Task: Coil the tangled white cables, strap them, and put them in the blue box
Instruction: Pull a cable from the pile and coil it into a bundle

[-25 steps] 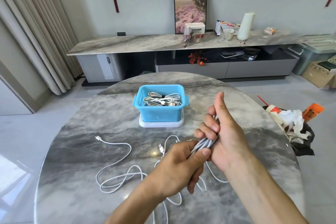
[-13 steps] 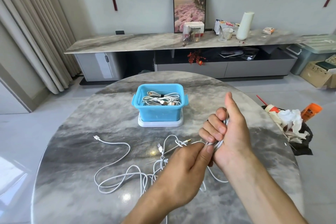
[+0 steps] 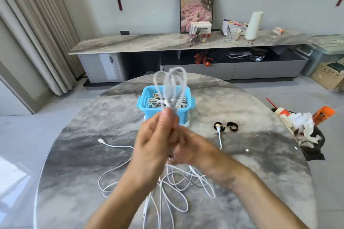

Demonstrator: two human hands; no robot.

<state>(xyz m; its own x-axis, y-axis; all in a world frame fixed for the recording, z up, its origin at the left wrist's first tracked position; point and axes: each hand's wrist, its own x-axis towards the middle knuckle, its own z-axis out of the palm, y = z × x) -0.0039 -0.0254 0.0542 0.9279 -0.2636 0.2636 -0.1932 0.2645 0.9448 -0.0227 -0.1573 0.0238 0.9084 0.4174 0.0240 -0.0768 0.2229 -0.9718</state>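
My left hand (image 3: pixel 158 135) pinches the coiled white cable (image 3: pixel 172 87) upright before the blue box (image 3: pixel 184 113), my blurred right hand (image 3: pixel 188 147) grips it lower, so I fear the loops spring open before a black strap (image 3: pixel 232 127) from the surface (image 3: pixel 251 163) closes them.

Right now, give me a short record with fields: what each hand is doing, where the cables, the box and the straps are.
left hand: pinches the looped white cable coil, held up in front of the box
right hand: at the coil's lower end, blurred; grip unclear
loose white cables: tangled on the grey marble table, near edge
blue plastic box: table centre, already holding coiled cables
black straps: two, on the table right of the box
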